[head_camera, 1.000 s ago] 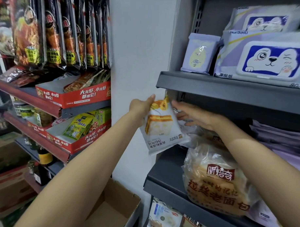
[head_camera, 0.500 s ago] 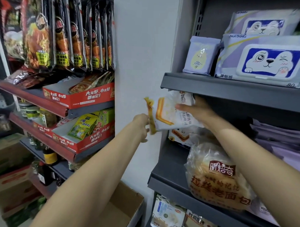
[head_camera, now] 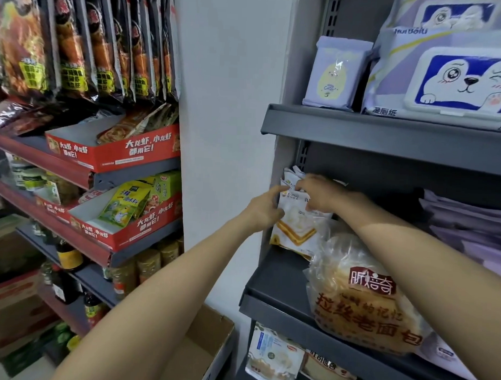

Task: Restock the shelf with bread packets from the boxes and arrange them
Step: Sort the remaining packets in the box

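Note:
A small white bread packet (head_camera: 296,222) with an orange toast picture stands upright at the back left of the grey middle shelf (head_camera: 271,290). My left hand (head_camera: 264,210) touches its left edge with fingers spread. My right hand (head_camera: 321,195) grips its top from the right. More white packets (head_camera: 294,174) stand behind it, mostly hidden. A large clear bag of bread (head_camera: 362,301) with red lettering lies at the shelf's front, under my right forearm.
An open cardboard box (head_camera: 201,347) sits on the floor below my left arm. Bread packets (head_camera: 272,358) fill the lower shelf. Wet-wipe packs (head_camera: 452,77) sit on the upper shelf. Purple packs (head_camera: 469,226) lie stacked at right. A red snack rack (head_camera: 108,156) stands at left.
The packet went from held out in front of the shelf to standing upright at the shelf's back left. Both hands followed it inward.

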The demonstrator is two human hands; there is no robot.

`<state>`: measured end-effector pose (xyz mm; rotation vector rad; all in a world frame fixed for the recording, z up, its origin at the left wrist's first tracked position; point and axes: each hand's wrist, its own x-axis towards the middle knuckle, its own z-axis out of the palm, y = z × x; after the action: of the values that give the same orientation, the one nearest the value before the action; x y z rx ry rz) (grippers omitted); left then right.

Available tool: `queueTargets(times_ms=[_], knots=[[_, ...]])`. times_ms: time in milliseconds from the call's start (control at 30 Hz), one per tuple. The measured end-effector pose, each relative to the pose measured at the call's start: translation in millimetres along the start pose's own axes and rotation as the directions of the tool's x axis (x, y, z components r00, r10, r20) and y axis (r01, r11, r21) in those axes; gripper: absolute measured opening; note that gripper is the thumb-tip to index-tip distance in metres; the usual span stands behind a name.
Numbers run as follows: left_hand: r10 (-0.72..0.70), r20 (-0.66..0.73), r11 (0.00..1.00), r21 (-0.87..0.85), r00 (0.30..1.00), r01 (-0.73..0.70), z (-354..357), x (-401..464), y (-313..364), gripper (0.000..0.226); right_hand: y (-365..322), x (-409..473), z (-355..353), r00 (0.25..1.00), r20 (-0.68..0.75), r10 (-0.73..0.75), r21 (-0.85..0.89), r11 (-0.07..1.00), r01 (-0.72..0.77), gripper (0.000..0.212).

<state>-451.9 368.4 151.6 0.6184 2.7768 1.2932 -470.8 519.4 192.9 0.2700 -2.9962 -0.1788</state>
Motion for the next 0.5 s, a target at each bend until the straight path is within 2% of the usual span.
queueTargets(times_ms=[67, 167, 267, 367, 500], knots=[[-0.03, 0.06, 0.999, -0.032, 0.998, 0.032, 5.2, 2.9, -3.7, 0.062, 0.8, -1.4, 1.9, 0.999, -0.033, 0.028, 0.034, 0.999, -0.027, 0.049], [-0.032, 0.067, 0.998, -0.054, 0.997, 0.035, 7.6, 2.1, -4.3, 0.064, -3.2, -4.0, -2.2, 0.997, -0.061, 0.046, 0.059, 0.997, -0.042, 0.049], [-0.021, -0.009, 0.998, -0.057, 1.0, 0.02, -2.1, -6.0, -6.7, 0.056, -19.3, -11.9, -10.3, 0.993, -0.109, 0.047, 0.219, 0.976, -0.023, 0.042], [-0.079, -0.137, 0.994, -0.085, 0.987, 0.068, -22.8, -23.1, -19.4, 0.04, -52.7, -25.1, -21.8, 0.988, -0.143, 0.054, 0.458, 0.889, 0.018, 0.035], [-0.205, -0.22, 0.979, -0.028, 0.954, 0.203, -43.8, -64.9, -65.0, 0.03, -116.9, -44.3, -17.5, 0.993, -0.114, 0.027, 0.56, 0.827, 0.042, 0.034]])
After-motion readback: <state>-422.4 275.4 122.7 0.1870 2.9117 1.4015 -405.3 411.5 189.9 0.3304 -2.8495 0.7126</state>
